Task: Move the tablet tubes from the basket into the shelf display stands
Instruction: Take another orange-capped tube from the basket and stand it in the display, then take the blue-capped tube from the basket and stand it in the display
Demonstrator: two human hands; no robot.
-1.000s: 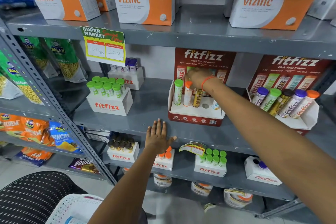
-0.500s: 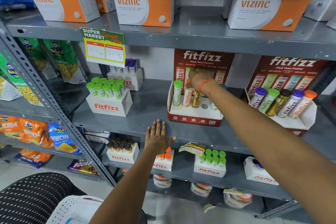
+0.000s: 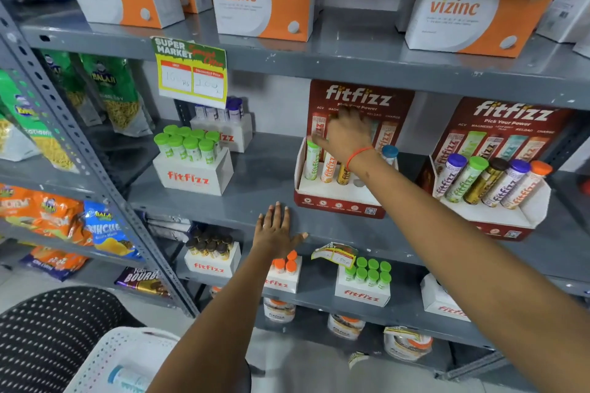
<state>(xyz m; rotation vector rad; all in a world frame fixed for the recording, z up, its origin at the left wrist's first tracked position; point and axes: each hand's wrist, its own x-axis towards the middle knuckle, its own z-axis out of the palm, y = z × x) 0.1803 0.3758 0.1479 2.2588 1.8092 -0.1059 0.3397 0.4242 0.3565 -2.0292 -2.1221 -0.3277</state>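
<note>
The red fitfizz display stand [image 3: 335, 204] sits mid-shelf and holds a green-capped tube [image 3: 312, 160], an orange tube [image 3: 329, 167], a gold tube [image 3: 344, 173] and a blue-capped tube [image 3: 390, 154]. One hole [image 3: 359, 182] between the gold and blue-capped tubes shows bare. My right hand [image 3: 346, 134] hovers just above the tube tops, blurred, fingers apart, nothing seen in it. My left hand [image 3: 276, 230] lies flat, fingers spread, on the shelf's front edge. The white basket [image 3: 105, 360] is at the bottom left with a blue-capped tube [image 3: 127, 376] inside.
A second red stand [image 3: 498, 217] at the right holds several tubes. White fitfizz boxes [image 3: 191, 175] with green-capped tubes stand to the left; more boxes fill the shelf below. Vizinc cartons [image 3: 261, 0] line the top shelf. Snack bags [image 3: 57, 220] hang left of the grey upright.
My right hand has lifted off the tube tops and its fingers have spread. The left hand has stayed on the shelf edge.
</note>
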